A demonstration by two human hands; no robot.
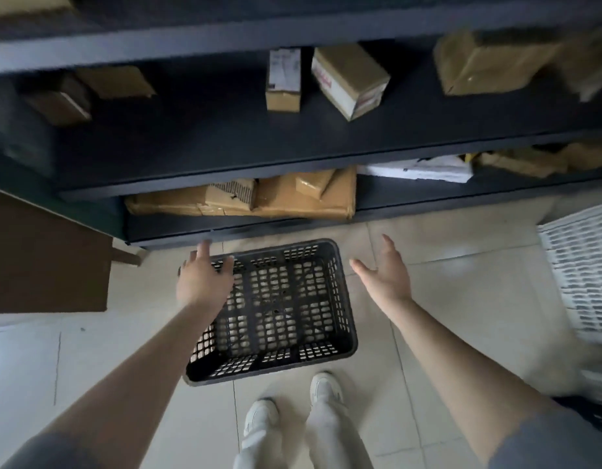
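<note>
A black perforated plastic crate (343, 346) sits on the tiled floor in front of my feet, with nothing inside it. My left hand (203, 280) hovers over the crate's far left corner, fingers spread and holding nothing. My right hand (387, 274) is held out beyond the crate's right side, palm turned inward, fingers straight and empty. Behind the crate stands a dark metal shelving unit (225, 170) carrying cardboard parcels.
On the middle shelf stand two small boxes (283, 81) (350, 79) and larger brown parcels (479, 62) to the right. Flat cardboard packages (245, 198) and a white packet (418, 169) lie on the bottom shelf. A white crate (584, 272) stands at right, a brown board (45, 262) at left.
</note>
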